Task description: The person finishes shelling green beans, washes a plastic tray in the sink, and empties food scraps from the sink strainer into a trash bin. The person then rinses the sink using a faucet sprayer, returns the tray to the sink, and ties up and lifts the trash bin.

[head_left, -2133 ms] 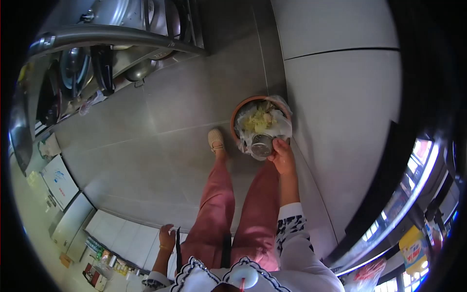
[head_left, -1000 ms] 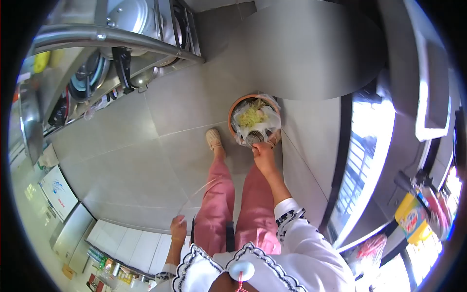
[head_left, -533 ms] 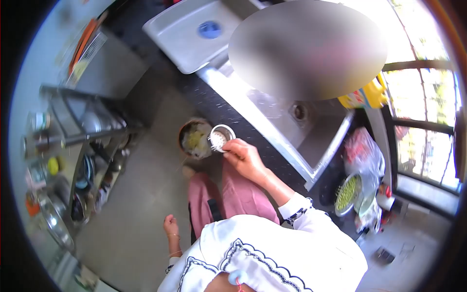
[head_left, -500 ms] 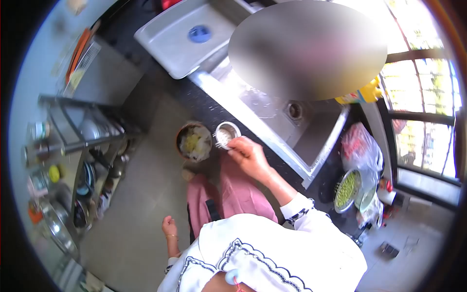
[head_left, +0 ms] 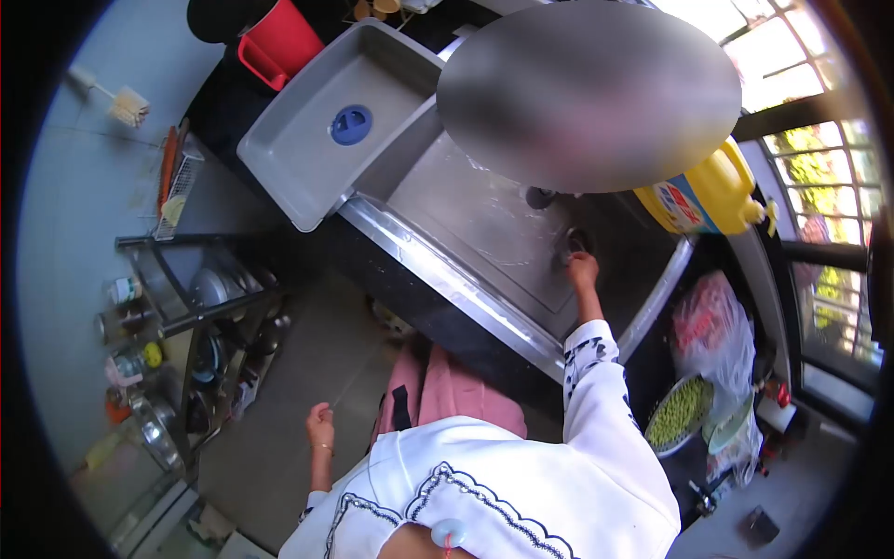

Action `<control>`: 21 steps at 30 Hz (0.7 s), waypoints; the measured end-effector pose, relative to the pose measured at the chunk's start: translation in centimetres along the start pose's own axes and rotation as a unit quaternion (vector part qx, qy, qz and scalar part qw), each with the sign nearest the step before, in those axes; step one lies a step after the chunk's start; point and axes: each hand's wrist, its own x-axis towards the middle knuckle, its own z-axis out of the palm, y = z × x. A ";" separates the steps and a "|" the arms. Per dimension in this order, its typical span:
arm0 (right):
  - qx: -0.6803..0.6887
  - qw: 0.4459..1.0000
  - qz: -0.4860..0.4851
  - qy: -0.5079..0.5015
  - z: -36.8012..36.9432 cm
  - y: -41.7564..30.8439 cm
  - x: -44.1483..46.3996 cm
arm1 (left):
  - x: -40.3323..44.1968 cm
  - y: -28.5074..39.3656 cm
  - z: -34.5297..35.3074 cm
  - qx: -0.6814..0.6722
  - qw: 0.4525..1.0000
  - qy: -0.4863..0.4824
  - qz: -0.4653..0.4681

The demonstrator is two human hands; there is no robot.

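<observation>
My right hand (head_left: 584, 270) reaches down into the stainless-steel sink (head_left: 466, 224), its fingers closed on a small round sink strainer (head_left: 575, 244). The strainer looks dark here and the hand covers part of it. Close beside it, further back, is the round drain hole (head_left: 540, 197). A thin film of water glistens on the sink floor. My left hand (head_left: 320, 426) hangs at my side over the floor with its fingers curled in, and nothing shows in it.
Left of the sink lies a grey basin (head_left: 279, 177) with a blue disc (head_left: 352, 125), near a red jug (head_left: 279, 42). A yellow bottle (head_left: 712, 191) stands at the right rim. Green beans (head_left: 680, 415) fill a colander by a plastic bag (head_left: 712, 326). A metal rack (head_left: 168, 279) stands left.
My right hand has moved with the strainer from beside the scrap-filled bin into the sink. The bin is now mostly hidden past the counter edge. My left hand has hardly moved.
</observation>
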 end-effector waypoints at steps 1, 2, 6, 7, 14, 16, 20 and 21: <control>0.000 1.000 -0.007 -0.015 0.3 0.1 1.3 | -0.6 0.7 0.1 0.010 1.000 -0.015 -0.021; -0.012 1.000 -0.022 0.007 0.8 0.2 2.3 | -1.3 1.2 0.3 0.009 1.000 -0.002 -0.030; -0.061 0.998 -0.025 -0.007 2.4 0.7 4.3 | -3.5 2.9 1.0 -0.012 0.998 0.009 -0.064; -0.049 0.998 -0.015 -0.028 3.4 2.1 5.2 | -3.9 3.3 1.2 -0.010 0.996 0.000 -0.089; -0.097 0.990 -0.081 -0.066 3.7 2.5 5.3 | -4.7 3.8 2.7 -0.003 0.996 0.025 -0.082; -0.184 0.977 -0.068 -0.080 3.3 2.6 5.9 | -3.9 5.7 2.8 0.042 0.997 -0.005 -0.064; -0.361 0.925 -0.062 -0.098 4.1 3.2 7.3 | 0.6 13.3 2.9 0.035 0.998 -0.003 0.046; -0.329 0.941 -0.060 -0.058 2.8 -0.1 5.0 | 2.0 16.4 2.7 0.023 0.997 -0.002 0.075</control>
